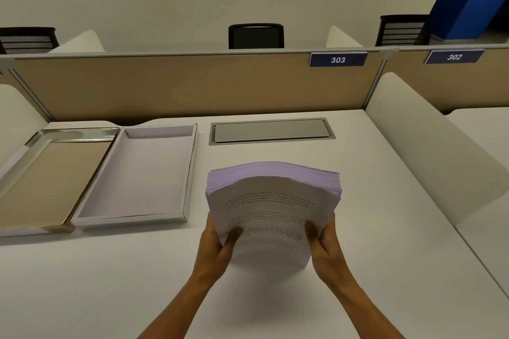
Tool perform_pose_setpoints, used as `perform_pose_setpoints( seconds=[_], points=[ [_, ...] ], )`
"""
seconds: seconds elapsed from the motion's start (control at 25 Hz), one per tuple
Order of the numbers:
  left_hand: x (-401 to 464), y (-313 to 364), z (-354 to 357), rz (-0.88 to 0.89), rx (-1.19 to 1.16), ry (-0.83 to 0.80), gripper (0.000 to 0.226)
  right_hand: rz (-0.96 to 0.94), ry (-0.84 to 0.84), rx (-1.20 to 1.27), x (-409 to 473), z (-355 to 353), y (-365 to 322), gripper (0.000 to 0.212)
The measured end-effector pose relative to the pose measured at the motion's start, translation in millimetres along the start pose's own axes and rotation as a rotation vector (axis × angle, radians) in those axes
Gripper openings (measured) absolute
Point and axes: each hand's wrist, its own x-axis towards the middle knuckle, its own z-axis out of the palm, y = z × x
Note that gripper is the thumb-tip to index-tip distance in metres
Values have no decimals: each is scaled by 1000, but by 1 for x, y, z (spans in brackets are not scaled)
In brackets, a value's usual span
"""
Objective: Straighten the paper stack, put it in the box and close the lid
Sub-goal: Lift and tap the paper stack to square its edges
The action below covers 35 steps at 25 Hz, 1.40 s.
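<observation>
A grey cable cover plate (271,131) sits recessed in the white bench (371,201), near the tan partition (179,85). The partition carries two blue number plates, 303 (338,60) and 302 (454,57). Behind it stands a black chair (256,36).

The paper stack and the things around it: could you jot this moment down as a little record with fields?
paper stack: held upright on the desk, bowed, printed page facing the camera
left hand: grips the stack's lower left edge
right hand: grips the stack's lower right edge
box: open and empty, on the desk left of the stack
lid: off, lying inner side up just left of the box
desk: white, with a shut cable hatch behind the stack
step reached: straightening; nothing is in the box yet
</observation>
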Motion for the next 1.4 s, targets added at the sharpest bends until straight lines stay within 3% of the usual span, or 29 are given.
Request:
perform_pose_setpoints(
  seconds=[0.12,0.28,0.44,0.72,0.8,0.92,1.0,1.08,1.16,1.24,1.4],
  points=[
    [4,14,-3,52,-40,33,47,-16,27,-8,-1,1,-1,33],
    [-3,17,4,59,-58,55,55,-2,47,-48,-4,4,4,59],
    [-5,25,7,96,-90,88,60,8,75,-52,-1,6,2,57],
    [-10,11,3,87,-65,48,58,29,32,-81,-4,7,3,72],
    [-12,-1,2,55,-31,19,58,47,23,-86,-5,7,8,65],
    [-15,-12,0,41,16,-28,61,74,-14,-94,-7,7,14,28],
    [-11,-15,-2,42,34,-40,56,65,-4,-141,-3,2,21,35],
    [-4,-17,-7,39,50,-38,42,60,20,-186,3,1,21,22],
    [6,-15,-15,25,80,-25,31,78,41,-230,13,0,20,24],
    [16,-9,-25,-8,94,-11,26,136,34,-255,24,3,14,17],
    [37,-2,-50,-172,140,-35,26,312,-27,-302,49,20,4,24]
  ],
)
